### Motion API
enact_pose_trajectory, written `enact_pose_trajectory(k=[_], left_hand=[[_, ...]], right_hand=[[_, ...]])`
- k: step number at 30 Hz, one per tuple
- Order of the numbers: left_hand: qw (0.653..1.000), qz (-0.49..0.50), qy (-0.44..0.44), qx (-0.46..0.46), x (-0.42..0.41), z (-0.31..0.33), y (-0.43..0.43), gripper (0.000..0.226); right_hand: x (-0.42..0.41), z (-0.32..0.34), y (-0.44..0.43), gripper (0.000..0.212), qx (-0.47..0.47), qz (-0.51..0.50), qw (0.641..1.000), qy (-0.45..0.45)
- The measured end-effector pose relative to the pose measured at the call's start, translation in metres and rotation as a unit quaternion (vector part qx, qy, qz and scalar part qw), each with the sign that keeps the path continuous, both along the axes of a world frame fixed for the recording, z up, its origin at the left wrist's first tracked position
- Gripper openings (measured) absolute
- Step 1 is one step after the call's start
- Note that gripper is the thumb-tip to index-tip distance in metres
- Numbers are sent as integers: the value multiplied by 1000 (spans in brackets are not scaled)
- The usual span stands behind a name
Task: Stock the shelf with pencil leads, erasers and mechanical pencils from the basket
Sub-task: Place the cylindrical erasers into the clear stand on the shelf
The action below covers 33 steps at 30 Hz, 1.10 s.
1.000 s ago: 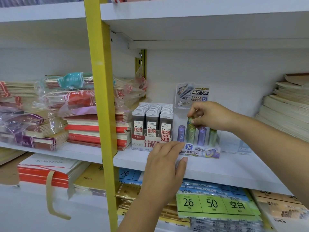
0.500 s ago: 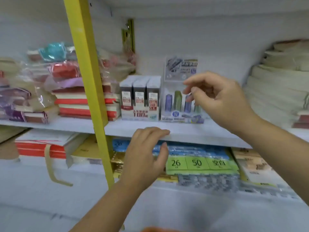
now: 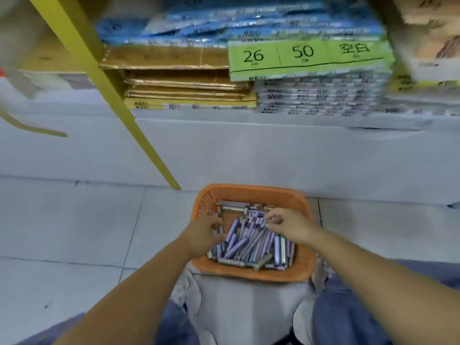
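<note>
One orange basket (image 3: 251, 191) sits on the floor tiles at the person's knees, below the shelf's one yellow post (image 3: 104, 78), and is heaped with purple tubes (image 3: 249, 240), far too many and too blurred to count exactly, perhaps several dozen, with two or three olive tubes (image 3: 263, 261) among them. Both hands are inside it. The left hand (image 3: 202, 236) lies with fingers spread loosely on the pile at the left wall, while the right hand (image 3: 290, 225) has its fingers curled at the tube tops, though whether it pinches one I cannot tell.

Left hand (image 3: 202, 234) and right hand (image 3: 290, 224) fingertips indistinct amid blurred tubes (image 3: 245, 241).
</note>
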<state>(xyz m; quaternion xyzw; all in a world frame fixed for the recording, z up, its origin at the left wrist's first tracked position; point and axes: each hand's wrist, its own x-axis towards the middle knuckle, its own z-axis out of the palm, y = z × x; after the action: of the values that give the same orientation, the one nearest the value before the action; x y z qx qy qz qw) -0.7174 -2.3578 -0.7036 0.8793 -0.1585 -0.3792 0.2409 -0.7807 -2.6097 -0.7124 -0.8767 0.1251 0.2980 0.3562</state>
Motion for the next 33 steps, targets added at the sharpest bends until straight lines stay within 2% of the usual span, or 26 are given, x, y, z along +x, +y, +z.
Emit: enact_pose_trajectory(k=[3, 6, 12, 16, 18, 21, 23, 25, 28, 33], left_hand=[[997, 33, 57, 28, -11, -47, 6, 49], [996, 36, 71, 26, -20, -77, 6, 50], [997, 41, 67, -2, -26, -105, -10, 49], [994, 91, 53, -6, -28, -113, -18, 50], [993, 107, 51, 2, -29, -114, -22, 49], [991, 126, 37, 13, -29, -113, -29, 52], [991, 131, 29, 19, -29, -113, -34, 53], [991, 130, 33, 19, -29, -113, -39, 52], [991, 130, 41, 17, -28, -113, -45, 50], [989, 143, 45, 15, -26, -115, -46, 44]], right_hand=[[-19, -52, 3, 28, 14, -22, 997, 66], [-31, -82, 11, 27, 38, -3, 990, 137], [-30, -101, 24, 31, 1, 139, 985, 105], [-34, -103, 29, 29, -18, 152, 986, 66], [-36, -102, 29, 24, 2, 112, 992, 52], [-37, -95, 28, 13, 26, -29, 999, 15], [-39, -89, 26, 8, -5, -137, 989, -49], [-39, -86, 22, 14, -56, -210, 970, -113], [-36, -87, 16, 13, -121, -274, 943, -144], [-27, -101, 12, 23, -103, -320, 933, -127]])
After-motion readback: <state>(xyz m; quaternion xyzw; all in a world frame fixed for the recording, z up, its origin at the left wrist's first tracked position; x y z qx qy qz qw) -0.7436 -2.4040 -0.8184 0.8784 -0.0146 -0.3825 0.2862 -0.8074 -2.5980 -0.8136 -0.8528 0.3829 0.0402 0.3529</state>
